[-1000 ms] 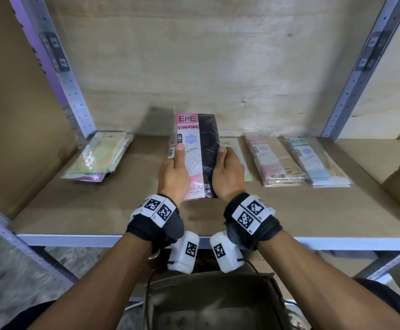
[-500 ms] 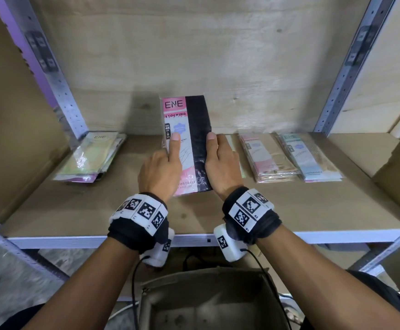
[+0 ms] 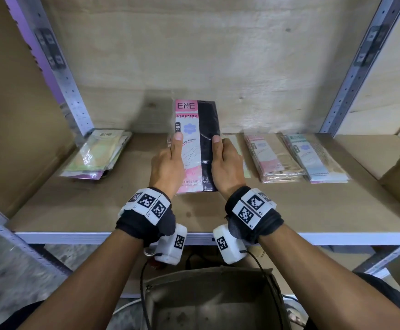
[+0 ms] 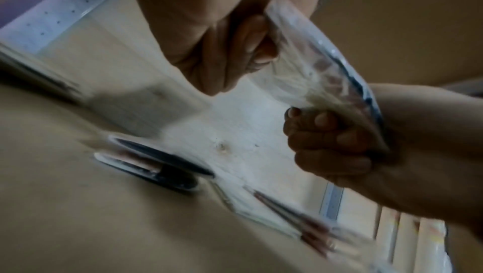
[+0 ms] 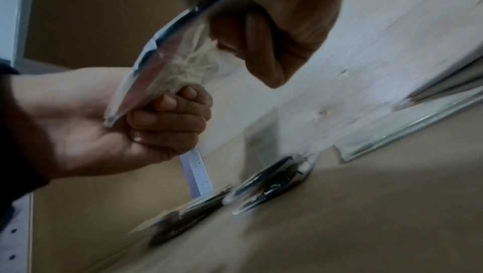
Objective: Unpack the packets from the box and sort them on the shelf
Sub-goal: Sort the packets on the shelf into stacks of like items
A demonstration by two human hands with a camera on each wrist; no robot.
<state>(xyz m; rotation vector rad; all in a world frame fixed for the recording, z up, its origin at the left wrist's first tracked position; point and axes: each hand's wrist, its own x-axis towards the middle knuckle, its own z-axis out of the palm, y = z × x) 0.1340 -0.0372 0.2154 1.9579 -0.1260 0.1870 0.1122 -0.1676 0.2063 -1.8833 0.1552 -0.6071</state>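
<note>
A pink and black stocking packet [image 3: 195, 129] is held tilted up over the middle of the shelf board [image 3: 113, 206]. My left hand [image 3: 168, 163] grips its left edge with the thumb on the pink front. On the black side my right hand [image 3: 226, 163] grips the right edge the same way. The left wrist view shows the packet's clear back [image 4: 308, 67] with fingers of both hands curled behind it. Two dark packets [image 5: 269, 186] lie on the shelf below it. The open cardboard box [image 3: 213, 298] stands below the shelf, in front of me.
On the shelf lie a stack of green packets [image 3: 96, 156] at the left, a pink and beige stack [image 3: 270, 158] and a blue and beige stack [image 3: 313, 158] at the right. Metal uprights [image 3: 68, 79] flank the bay. A cardboard wall [image 3: 15, 115] closes the left side.
Both hands keep the same grip on the packet. It has stayed over the middle of the shelf, shifting only slightly.
</note>
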